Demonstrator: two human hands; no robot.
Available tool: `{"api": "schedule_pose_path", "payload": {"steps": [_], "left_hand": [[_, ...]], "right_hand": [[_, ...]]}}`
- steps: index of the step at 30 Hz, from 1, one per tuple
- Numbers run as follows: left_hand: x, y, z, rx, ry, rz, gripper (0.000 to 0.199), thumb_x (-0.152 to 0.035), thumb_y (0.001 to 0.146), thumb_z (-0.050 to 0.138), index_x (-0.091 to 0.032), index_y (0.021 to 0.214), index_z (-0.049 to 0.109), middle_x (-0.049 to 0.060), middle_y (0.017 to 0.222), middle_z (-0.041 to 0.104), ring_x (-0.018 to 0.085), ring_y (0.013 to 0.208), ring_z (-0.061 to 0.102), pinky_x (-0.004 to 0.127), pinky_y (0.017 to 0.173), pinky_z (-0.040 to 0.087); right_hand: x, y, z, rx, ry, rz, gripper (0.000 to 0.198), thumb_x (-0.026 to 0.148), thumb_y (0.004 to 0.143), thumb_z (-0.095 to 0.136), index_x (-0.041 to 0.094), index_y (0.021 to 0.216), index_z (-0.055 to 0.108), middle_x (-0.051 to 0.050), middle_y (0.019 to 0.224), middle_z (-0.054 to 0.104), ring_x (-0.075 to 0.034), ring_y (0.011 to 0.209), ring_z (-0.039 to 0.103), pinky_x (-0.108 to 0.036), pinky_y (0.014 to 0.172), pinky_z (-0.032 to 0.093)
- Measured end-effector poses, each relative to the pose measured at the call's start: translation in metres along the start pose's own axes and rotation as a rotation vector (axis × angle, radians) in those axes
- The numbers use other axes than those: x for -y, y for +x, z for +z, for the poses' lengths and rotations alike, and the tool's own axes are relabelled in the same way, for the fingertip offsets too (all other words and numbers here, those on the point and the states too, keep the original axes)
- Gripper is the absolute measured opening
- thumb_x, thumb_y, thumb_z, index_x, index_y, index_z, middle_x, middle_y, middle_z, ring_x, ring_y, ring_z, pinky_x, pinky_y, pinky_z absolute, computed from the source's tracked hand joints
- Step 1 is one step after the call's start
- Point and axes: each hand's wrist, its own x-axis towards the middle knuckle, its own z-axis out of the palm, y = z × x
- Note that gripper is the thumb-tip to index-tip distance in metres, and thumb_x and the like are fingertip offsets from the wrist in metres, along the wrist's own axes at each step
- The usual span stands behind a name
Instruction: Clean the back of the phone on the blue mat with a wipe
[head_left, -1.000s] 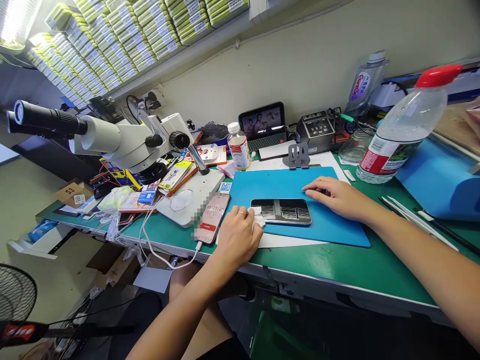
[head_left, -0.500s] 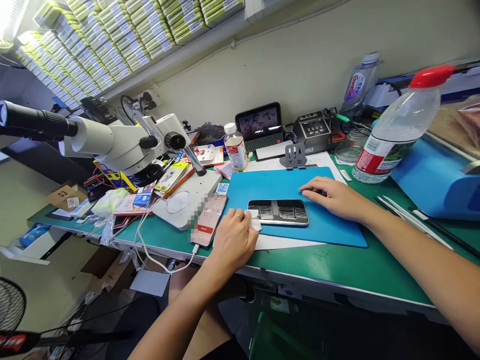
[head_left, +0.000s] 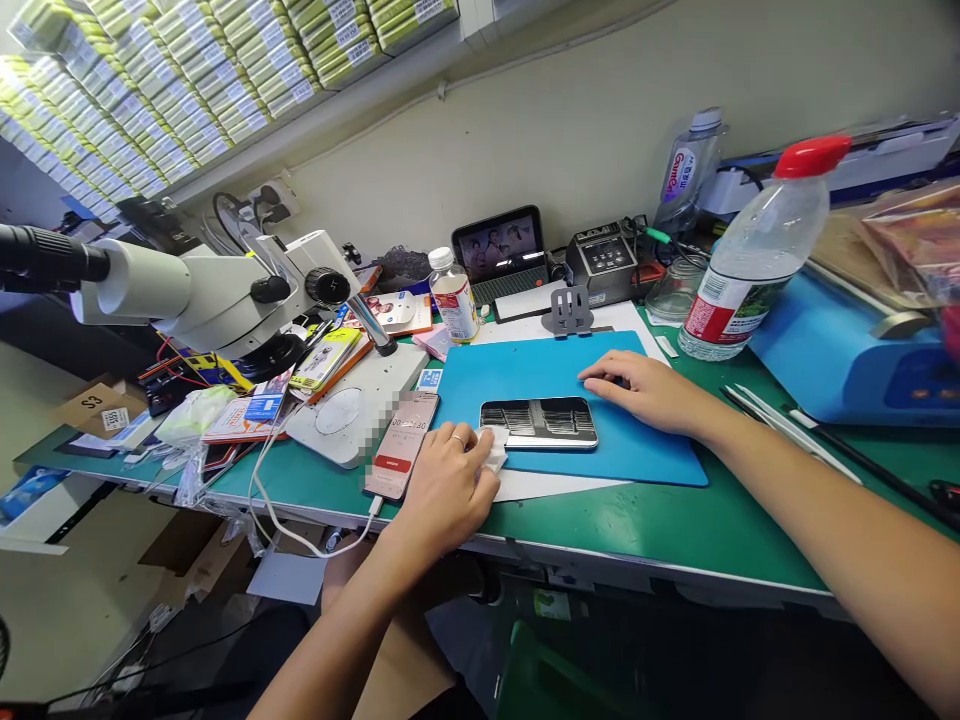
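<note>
The left hand (head_left: 450,475) is pinching a crumpled white tissue (head_left: 495,455) and holding it at the left end of the dark phone (head_left: 538,423). That phone is lying flat, glossy side up, on the blue mat (head_left: 517,365), its surface catching streaks of light. The right hand (head_left: 637,390) is resting palm down beyond the phone's other end, fingers loosely extended; I'm seeing nothing in its grasp, though its palm is hiding whatever might be beneath.

To my eye, this is looking like wiping. Working well would be meaning folding the tissue into a flat pad, so that cloth rather than fingertips is meeting the glass, and pressing lightly along the rim. The phone is lying unbraced, so the right hand would be helping by steadying the far edge without smudging the face. The left wrist is hovering close to the second phone (head_left: 405,440), which is sitting plugged in on the bench (head_left: 570,530); long strokes would be risking a knock there.
</note>
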Motion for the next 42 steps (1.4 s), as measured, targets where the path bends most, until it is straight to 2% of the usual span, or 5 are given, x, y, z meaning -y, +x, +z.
{"api": "schedule_pose_path", "payload": {"steps": [8,14,34,38,42], "left_hand": [[-0.028,0.05,0.005,0.071,0.01,0.199,0.034,-0.025,0.092,0.049,-0.023,0.122,0.066,0.009,0.101,0.061,0.027,0.099,0.054,0.041,0.091,0.04],[-0.058,0.086,0.012,0.067,0.035,0.209,0.031,-0.034,0.098,0.045,-0.023,0.116,0.068,0.009,0.098,0.063,0.028,0.099,0.055,0.042,0.086,0.038],[-0.051,0.073,0.01,0.076,0.091,0.218,0.035,-0.025,0.095,0.044,-0.021,0.125,0.063,0.009,0.095,0.066,0.028,0.092,0.057,0.042,0.082,0.038],[-0.046,0.069,0.01,0.083,0.092,0.214,0.036,-0.023,0.095,0.044,-0.022,0.125,0.063,0.008,0.096,0.065,0.027,0.092,0.057,0.041,0.082,0.038],[-0.051,0.089,0.015,0.105,0.09,0.22,0.039,-0.023,0.097,0.039,-0.021,0.129,0.061,0.009,0.101,0.065,0.027,0.095,0.057,0.04,0.082,0.039]], "right_hand": [[-0.002,0.002,0.0,-0.015,0.007,-0.03,0.045,0.049,0.093,0.041,0.022,0.104,0.076,-0.012,0.112,0.072,-0.033,0.109,0.065,-0.051,0.098,0.049],[0.0,0.0,0.0,-0.029,0.013,-0.035,0.043,0.047,0.093,0.043,0.023,0.105,0.076,-0.012,0.112,0.073,-0.033,0.108,0.065,-0.05,0.097,0.05],[0.001,-0.003,-0.001,-0.041,0.101,-0.028,0.055,0.061,0.095,0.039,0.022,0.105,0.077,-0.013,0.112,0.074,-0.032,0.11,0.066,-0.048,0.101,0.047],[-0.002,-0.001,0.001,-0.04,0.146,-0.009,0.068,0.074,0.093,0.034,0.021,0.104,0.077,-0.013,0.107,0.074,-0.032,0.106,0.066,-0.048,0.099,0.047],[-0.008,0.0,0.004,-0.056,0.285,0.06,0.088,0.085,0.088,0.021,0.02,0.107,0.077,-0.013,0.099,0.074,-0.031,0.095,0.065,-0.047,0.09,0.049]]}}
